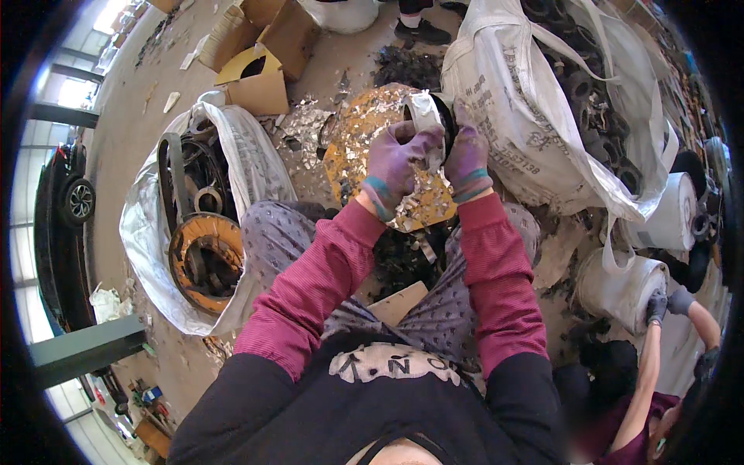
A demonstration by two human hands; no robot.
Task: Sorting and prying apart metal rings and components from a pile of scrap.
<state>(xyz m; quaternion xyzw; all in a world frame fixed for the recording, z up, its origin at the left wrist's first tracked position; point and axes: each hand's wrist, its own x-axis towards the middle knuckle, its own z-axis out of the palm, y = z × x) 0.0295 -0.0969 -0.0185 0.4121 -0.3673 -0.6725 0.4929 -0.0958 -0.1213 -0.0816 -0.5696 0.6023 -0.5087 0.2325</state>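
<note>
Both hands wear purple gloves with teal cuffs and meet over a yellow work surface [349, 139] strewn with pale flakes. Closed fingers of my left hand [397, 163] grip a ring-shaped part with a silver-white band [424, 111] and a dark side. On the ring's right, my right hand [468, 159] is closed against the dark side, thumb pointing up. The gloves hide the lower part of the ring. Black scraps [407, 260] lie between my legs, below the yellow surface.
At left stands a white sack [143, 209] with black rings and an orange-rimmed round part [182, 256]. A large white bulk bag [496, 101] of dark rings leans at right. Behind is a cardboard box [260, 89]. A co-worker [635, 411] handles a white bucket [620, 287].
</note>
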